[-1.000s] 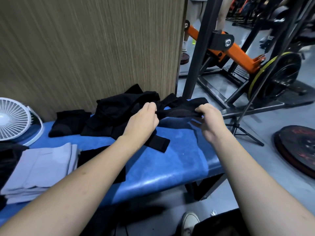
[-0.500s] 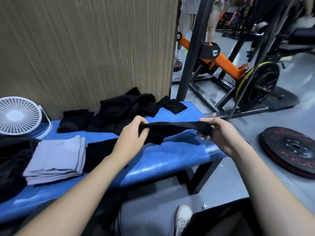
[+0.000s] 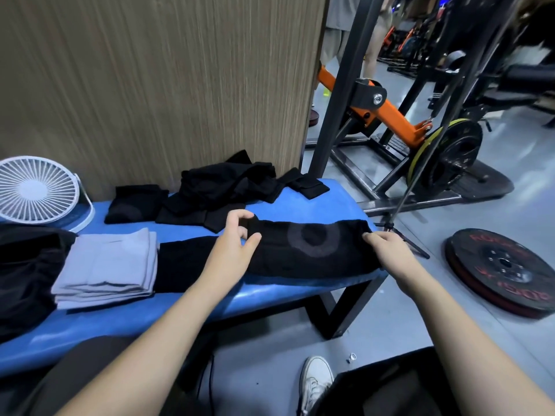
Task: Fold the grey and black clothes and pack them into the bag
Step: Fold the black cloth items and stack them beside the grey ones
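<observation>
A long black garment [image 3: 312, 250] with a grey ring mark lies flat across the right end of the blue bench [image 3: 270, 298]. My left hand [image 3: 234, 244] hovers at its left end, finger and thumb curved apart with a gap between them. My right hand [image 3: 387, 250] pinches the garment's right edge at the bench end; its thumb is hidden. A folded grey stack [image 3: 108, 265] lies to the left, with a folded black piece [image 3: 183, 265] beside it. Unfolded black clothes [image 3: 222, 187] are heaped against the wall, next to a smaller black piece [image 3: 132, 202].
A white fan [image 3: 36, 190] stands at the back left, and black fabric [image 3: 27, 271] lies at the bench's left end. A weight plate [image 3: 504, 271], a tripod [image 3: 399, 235] and an orange machine [image 3: 390, 115] fill the floor to the right. A dark object [image 3: 396, 388] and my shoe [image 3: 315, 379] are below.
The black garment, held stretched in the air between both hands, now lies flat on the bench. My left hand's fingers have loosened from its end.
</observation>
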The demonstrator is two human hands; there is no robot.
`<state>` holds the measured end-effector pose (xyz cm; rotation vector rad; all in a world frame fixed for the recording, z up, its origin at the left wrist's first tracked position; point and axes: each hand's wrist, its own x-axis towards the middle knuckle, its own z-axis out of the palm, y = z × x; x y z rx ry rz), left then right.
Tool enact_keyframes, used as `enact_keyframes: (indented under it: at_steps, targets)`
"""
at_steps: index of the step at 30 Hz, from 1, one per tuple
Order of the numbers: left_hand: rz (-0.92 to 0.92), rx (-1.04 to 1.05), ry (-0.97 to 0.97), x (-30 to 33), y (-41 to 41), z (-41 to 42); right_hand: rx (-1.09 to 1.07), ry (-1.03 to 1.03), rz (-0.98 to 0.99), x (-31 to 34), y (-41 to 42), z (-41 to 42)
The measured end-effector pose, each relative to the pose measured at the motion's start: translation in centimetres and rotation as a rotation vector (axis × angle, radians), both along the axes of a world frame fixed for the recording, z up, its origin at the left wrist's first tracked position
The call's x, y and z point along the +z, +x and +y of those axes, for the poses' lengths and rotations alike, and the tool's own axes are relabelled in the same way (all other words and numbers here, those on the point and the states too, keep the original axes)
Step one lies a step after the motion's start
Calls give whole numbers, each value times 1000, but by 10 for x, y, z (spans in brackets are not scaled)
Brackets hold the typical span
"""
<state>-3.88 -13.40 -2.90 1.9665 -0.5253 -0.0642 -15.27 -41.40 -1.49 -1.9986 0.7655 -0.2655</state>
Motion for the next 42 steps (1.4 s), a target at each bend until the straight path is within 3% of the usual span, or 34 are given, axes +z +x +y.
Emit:
enact_keyframes:
  at_steps: [5,10,16,23,32,42]
  targets:
    - [68,-53,139,-7,-3,-3,49,-55,124,-10,6,0]
    - [106,-117,339,-10,-11,-5,47,-62,112,-5,10,7]
    - [128,-104,351,-13,-10,-5,31,-258,69,-1,11,13]
    - [159,-77,295,-14,-9,-3,24,-157,-69,5,11,12]
    - [223,-82,262,-17,-6,-2,291,-106,-221,12,32,53]
    - [238,-83,192,-8,-8,0,715,-230,1,-8,63,122]
